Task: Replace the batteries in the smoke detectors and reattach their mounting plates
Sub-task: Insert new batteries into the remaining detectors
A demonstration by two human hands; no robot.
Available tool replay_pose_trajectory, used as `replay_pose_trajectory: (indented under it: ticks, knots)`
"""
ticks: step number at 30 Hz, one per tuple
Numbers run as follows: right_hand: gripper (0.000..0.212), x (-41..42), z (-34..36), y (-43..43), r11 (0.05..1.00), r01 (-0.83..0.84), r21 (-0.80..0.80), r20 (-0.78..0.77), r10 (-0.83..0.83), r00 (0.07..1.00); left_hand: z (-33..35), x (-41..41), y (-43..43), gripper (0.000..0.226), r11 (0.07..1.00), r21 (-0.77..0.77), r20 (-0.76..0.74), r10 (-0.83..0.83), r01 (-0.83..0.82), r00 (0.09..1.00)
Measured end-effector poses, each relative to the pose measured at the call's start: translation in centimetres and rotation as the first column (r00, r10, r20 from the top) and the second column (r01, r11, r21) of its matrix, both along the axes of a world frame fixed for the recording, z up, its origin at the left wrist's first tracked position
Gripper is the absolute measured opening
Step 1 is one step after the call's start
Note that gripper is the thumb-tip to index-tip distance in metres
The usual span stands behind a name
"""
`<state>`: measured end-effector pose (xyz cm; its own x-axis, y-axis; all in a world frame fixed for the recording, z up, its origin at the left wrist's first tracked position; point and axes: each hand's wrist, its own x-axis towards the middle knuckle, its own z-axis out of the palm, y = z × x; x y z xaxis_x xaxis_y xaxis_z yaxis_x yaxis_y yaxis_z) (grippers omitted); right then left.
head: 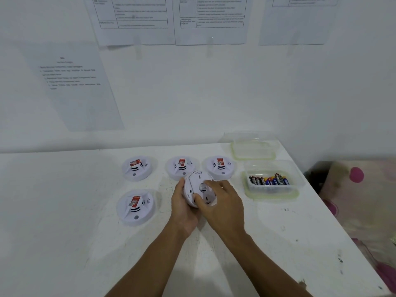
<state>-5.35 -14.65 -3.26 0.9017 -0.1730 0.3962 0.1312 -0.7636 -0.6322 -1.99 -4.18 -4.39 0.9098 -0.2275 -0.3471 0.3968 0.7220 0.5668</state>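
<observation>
Both forearms reached over the white table (85,243). My left hand (182,202) cradled the smoke detector (196,183) back-up; my right hand (222,200) gripped its mounting plate (203,192). Recommended procedure: hold the body fixed, twist the plate evenly without prying.

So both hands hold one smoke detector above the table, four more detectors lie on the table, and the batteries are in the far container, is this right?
Not quite. In the head view the batteries are in the near container; the far container looks empty. The rest holds: left hand and right hand hold one smoke detector, and four others lie on the table.
</observation>
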Motion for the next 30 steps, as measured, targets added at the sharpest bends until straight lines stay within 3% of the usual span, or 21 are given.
replay_pose_trajectory:
  ticks: [9,17,24,28,30]
  knots:
    - [0.04,0.4,0.4,0.2,0.998,-0.033,0.053,-0.04,0.035,0.999,0.2,0.0,0.1,0.055,1.0,-0.011,-0.004,0.014,-0.014,1.0]
    - [0.044,0.7,0.4,1.3,0.968,0.063,0.243,-0.063,-0.05,0.997,-0.1,0.2,-0.3,0.054,0.997,0.052,0.048,0.057,-0.059,0.997]
    - [0.043,0.6,0.0,2.0,0.96,0.108,0.259,-0.146,-0.072,0.987,-0.7,0.3,0.3,0.055,0.997,0.054,0.097,0.056,-0.061,0.994]
    - [0.048,0.3,0.1,1.3,0.942,0.067,0.328,-0.214,0.005,0.977,-0.1,0.3,1.0,0.061,0.98,0.198,0.167,-0.021,-0.012,0.986]
    - [0.053,0.2,0.8,0.6,0.873,0.083,0.481,-0.288,0.068,0.955,0.1,0.3,1.4,0.065,0.939,0.344,0.245,-0.093,0.003,0.965]
